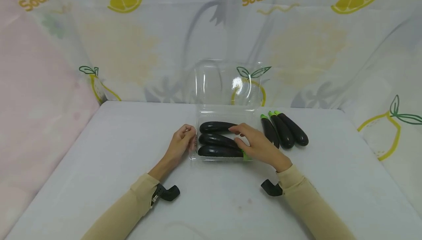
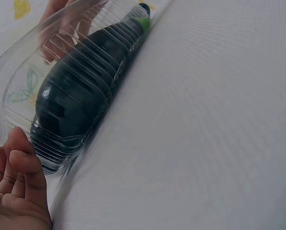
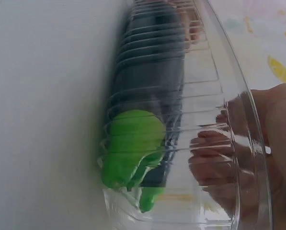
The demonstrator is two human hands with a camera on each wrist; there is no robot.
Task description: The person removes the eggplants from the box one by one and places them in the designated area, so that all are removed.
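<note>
An opened clear plastic clamshell box [image 1: 227,112] holds three dark eggplants lying crosswise: a back eggplant [image 1: 215,126], a middle eggplant [image 1: 215,139] and a front eggplant [image 1: 219,151]. At the box's left edge my left hand [image 1: 180,141] grips the rim with curled fingers [image 2: 27,165]. My right hand [image 1: 255,143] reaches over the right side of the box, thumb and fingers curved and apart, close to the stem ends of the back and middle eggplants. Through the box wall, the right wrist view shows the front eggplant's green cap [image 3: 135,143] beside the right fingers [image 3: 212,158].
Right of the box, three more eggplants [image 1: 281,130] lie side by side on the white table [image 1: 132,130], green stems pointing back. The box's transparent lid [image 1: 214,82] stands upright against a lemon-printed cloth [image 1: 165,49] behind the table.
</note>
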